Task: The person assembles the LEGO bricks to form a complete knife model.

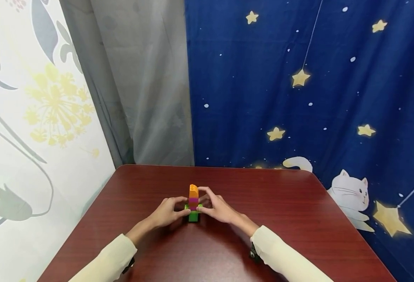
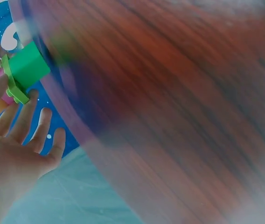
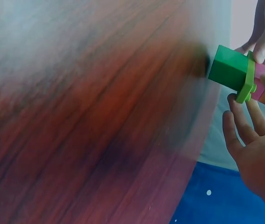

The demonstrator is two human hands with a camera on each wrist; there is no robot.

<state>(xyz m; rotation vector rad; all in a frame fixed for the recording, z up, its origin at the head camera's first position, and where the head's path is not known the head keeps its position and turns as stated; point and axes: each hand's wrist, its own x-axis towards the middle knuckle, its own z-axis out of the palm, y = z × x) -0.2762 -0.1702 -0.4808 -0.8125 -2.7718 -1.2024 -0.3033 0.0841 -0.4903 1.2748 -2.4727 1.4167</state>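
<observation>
A small upright stack of toy building bricks stands on the table between the two hands. At its base is a green brick, with a wider lime green plate over it. Magenta bricks come above that, and an orange brick with a curved side tops the stack. From the left, the left hand pinches the stack near the lime plate with thumb and fingers. The right hand holds the other side, its thumb low by the plate and its index finger up at the orange brick.
The bricks stand toward the middle of a dark red wood-grain table with rounded far corners. Behind it hang a grey curtain and a blue star-patterned curtain. A white floral panel is at the left.
</observation>
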